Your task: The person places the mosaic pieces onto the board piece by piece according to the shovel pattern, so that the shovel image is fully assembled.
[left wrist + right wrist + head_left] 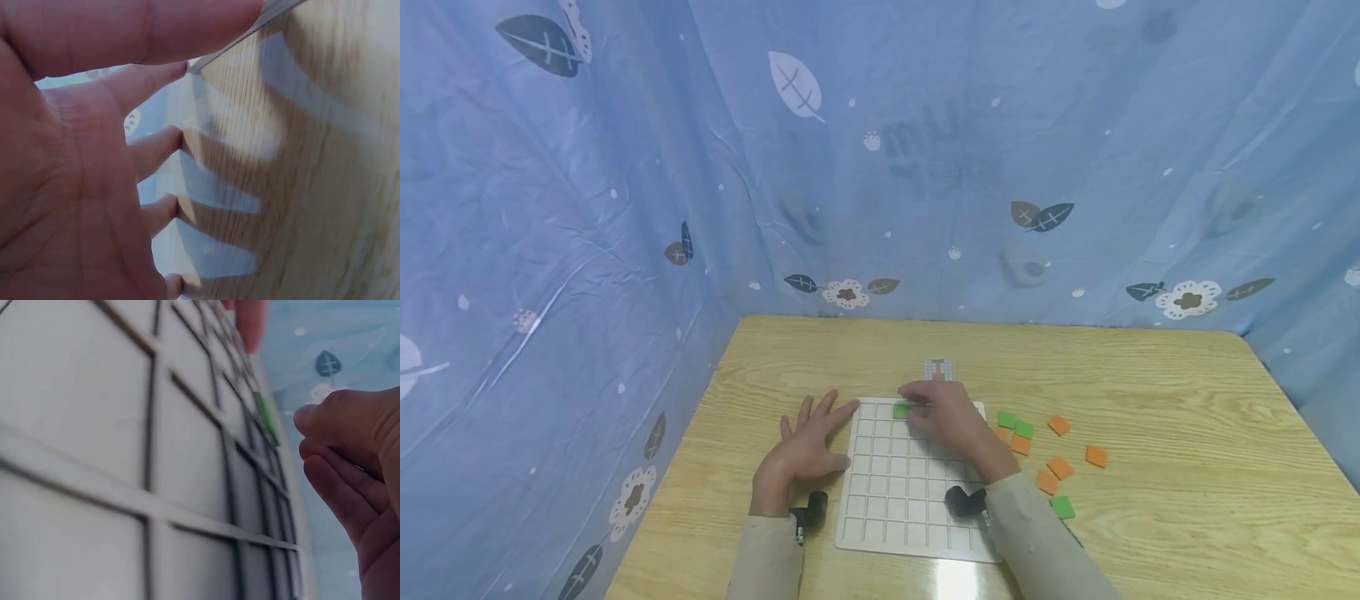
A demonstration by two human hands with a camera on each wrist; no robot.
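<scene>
A white grid board (898,483) with square cells lies on the table. One green square tile (901,412) sits in a cell of its far row; the right wrist view shows the same green tile (267,419) flat among the ridges. My right hand (951,417) hovers over that far row close to the tile, its fingertips apart from it and holding nothing. My left hand (805,450) rests on the table with fingers spread, index finger and thumb at the board's left edge. In the left wrist view, the fingertips (175,137) touch the wood.
Right of the board lie loose orange tiles (1096,456) and green tiles (1062,507), several partly behind the right arm. Beyond the board is a small patterned card (938,367). A blue leaf-print curtain (925,208) encloses the wooden table (1187,417).
</scene>
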